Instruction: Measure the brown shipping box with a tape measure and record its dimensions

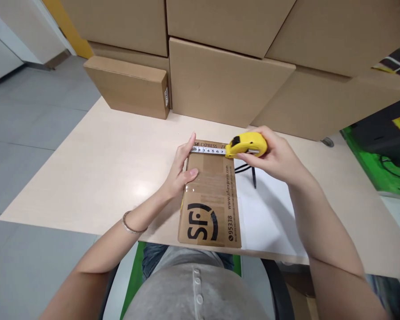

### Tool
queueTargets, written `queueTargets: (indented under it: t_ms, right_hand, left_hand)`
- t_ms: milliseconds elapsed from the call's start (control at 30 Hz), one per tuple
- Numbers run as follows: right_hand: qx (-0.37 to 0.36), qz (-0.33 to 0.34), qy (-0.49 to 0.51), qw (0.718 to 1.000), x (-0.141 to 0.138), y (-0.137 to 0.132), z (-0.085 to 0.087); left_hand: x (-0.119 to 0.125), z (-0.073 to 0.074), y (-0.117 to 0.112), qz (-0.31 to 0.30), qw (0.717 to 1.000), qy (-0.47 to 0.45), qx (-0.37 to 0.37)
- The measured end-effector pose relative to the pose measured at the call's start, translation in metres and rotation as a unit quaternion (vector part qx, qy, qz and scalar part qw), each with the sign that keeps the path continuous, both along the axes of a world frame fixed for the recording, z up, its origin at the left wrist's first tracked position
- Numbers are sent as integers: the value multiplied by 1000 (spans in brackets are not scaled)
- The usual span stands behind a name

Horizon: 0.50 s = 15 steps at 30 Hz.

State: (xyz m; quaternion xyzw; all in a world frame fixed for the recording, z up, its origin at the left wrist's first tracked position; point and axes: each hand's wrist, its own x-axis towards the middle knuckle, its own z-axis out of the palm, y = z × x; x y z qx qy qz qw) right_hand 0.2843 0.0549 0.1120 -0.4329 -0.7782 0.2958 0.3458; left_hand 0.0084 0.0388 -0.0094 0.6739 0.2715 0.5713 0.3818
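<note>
A brown cardboard box (pixel 210 186) with SF Express print lies on the table, near its front edge. My left hand (pixel 182 171) grips the box's left side, thumb on the top face and a finger by the end of the tape. In my right hand (pixel 275 153) is a yellow tape measure (pixel 250 144), held just past the box's upper right corner. Its white blade (pixel 210 150) runs across the far end of the box, with numbers up to about 7 showing. The fingers behind the tape measure are partly hidden.
White paper (pixel 265 209) lies right of the box, with a black pen-like object (pixel 254 178) and dark cord on it. Large cardboard boxes (pixel 226 84) are stacked along the back of the table (pixel 86 169). A flatter box (pixel 130 86) stands at back left.
</note>
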Motion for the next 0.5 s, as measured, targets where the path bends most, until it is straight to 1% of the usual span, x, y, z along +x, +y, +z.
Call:
queueTargets:
  t_ms: [67,167,333,500]
  right_hand:
    - [-16,-28,12,999,13,-6,-4]
    - [-35,-42,24,998,21,-11,-8]
    - [-38,-44,16,998,18,-10,-10]
    - [-51,-41,14,998,17,-9,-11]
  left_hand:
    - [-1,1,1,5,1000,4,12]
    - [-2,3,1,10,999,20,27]
    - [-2,7,0,10,999,26,32]
    - [-3,6,1,5,999,23,29]
